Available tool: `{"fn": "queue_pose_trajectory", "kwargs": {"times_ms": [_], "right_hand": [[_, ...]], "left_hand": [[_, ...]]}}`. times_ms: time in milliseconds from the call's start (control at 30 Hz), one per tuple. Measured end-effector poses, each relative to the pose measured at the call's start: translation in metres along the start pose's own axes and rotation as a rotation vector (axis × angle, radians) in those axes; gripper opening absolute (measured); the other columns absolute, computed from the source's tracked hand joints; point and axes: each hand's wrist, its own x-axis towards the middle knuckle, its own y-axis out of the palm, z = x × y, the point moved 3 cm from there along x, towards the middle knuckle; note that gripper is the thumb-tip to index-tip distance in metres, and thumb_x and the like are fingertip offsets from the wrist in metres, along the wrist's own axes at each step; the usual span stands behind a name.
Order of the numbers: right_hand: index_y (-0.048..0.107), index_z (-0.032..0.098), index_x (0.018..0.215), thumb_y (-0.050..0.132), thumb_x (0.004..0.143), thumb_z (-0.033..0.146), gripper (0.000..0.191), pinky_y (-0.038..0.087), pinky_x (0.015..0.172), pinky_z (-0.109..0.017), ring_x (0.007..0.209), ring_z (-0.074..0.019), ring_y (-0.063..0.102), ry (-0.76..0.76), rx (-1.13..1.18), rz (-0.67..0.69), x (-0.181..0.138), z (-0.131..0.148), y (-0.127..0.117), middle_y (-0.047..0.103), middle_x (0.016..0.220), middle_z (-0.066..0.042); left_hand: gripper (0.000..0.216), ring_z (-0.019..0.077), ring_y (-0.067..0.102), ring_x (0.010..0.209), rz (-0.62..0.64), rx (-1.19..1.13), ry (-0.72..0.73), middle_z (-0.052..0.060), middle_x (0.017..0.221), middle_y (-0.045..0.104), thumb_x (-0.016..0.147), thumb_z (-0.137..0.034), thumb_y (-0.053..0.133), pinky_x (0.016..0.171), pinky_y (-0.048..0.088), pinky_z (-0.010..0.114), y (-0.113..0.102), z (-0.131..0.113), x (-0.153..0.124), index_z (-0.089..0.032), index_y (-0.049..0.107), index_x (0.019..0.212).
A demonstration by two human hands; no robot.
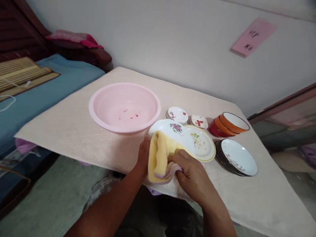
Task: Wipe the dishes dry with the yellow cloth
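Note:
My left hand (143, 154) grips the near edge of a white plate with a pink flower (172, 129), held tilted just above the table. My right hand (191, 172) is closed on a folded yellow cloth (159, 158) and presses it against the plate's near side. The cloth hides most of my left fingers and the plate's lower part. A pink plastic basin (124, 107) stands just behind the plate, and a yellow-rimmed plate (203, 144) lies flat to its right.
A cream cloth covers the table (74, 128). Right of the plates sit a stack of dark-rimmed white plates (238, 156), tilted orange-red bowls (229, 124), and small flowered saucers (177, 114). A blue-covered bed (46, 92) lies left. A wall runs behind.

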Motion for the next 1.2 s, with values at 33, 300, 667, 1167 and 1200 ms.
{"fn": "queue_pose_trajectory", "kwargs": {"times_ms": [33, 300, 667, 1167, 1200], "right_hand": [[0.06, 0.023, 0.082, 0.045, 0.07, 0.005, 0.025, 0.04, 0.071, -0.027, 0.08, -0.0164, 0.052, 0.032, -0.047, -0.021, -0.001, -0.007, -0.002, 0.053, 0.082, -0.001], [0.066, 0.021, 0.086, 0.048, 0.075, 0.017, 0.022, 0.042, 0.073, -0.03, 0.077, -0.0178, 0.055, 0.304, -0.179, -0.577, -0.012, -0.082, -0.024, 0.056, 0.082, -0.003], [0.061, 0.021, 0.116, 0.048, 0.076, 0.011, 0.043, 0.047, 0.076, -0.033, 0.09, -0.0216, 0.054, 0.04, -0.122, -0.474, 0.01, -0.022, 0.006, 0.054, 0.096, -0.009], [0.062, 0.016, 0.102, 0.058, 0.064, 0.023, 0.04, 0.052, 0.062, -0.033, 0.071, -0.0189, 0.06, 0.558, 0.795, -1.084, -0.025, -0.125, -0.029, 0.064, 0.085, -0.003], [0.06, 0.017, 0.105, 0.058, 0.062, 0.022, 0.043, 0.053, 0.062, -0.033, 0.072, -0.0193, 0.062, 0.532, 0.933, -1.093, -0.023, -0.125, -0.028, 0.065, 0.089, -0.002]], "left_hand": [[0.044, 0.0221, 0.061, 0.087, -0.017, -0.011, 0.019, 0.01, 0.085, 0.068, 0.086, -0.052, 0.043, 0.074, 0.048, 0.031, 0.002, -0.001, 0.0, -0.013, 0.064, 0.084], [0.055, 0.0217, 0.066, 0.078, 0.011, -0.027, -0.028, 0.01, 0.087, 0.071, 0.082, -0.061, 0.044, 0.063, 0.05, 0.028, 0.008, 0.01, 0.001, -0.013, 0.064, 0.102], [0.027, 0.0201, 0.057, 0.108, 0.237, 0.13, 0.182, 0.006, 0.106, 0.068, 0.07, -0.023, 0.065, 0.092, 0.043, 0.029, 0.02, 0.017, -0.005, -0.02, 0.067, 0.097], [0.032, 0.0184, 0.064, 0.055, 0.111, 0.001, -0.204, 0.008, 0.069, 0.07, 0.068, -0.036, 0.07, 0.053, 0.05, 0.028, 0.008, -0.001, -0.006, -0.01, 0.067, 0.087], [0.032, 0.0186, 0.065, 0.056, 0.117, -0.009, -0.212, 0.008, 0.069, 0.071, 0.067, -0.035, 0.071, 0.054, 0.051, 0.029, 0.009, -0.001, -0.006, -0.01, 0.067, 0.087]]}}
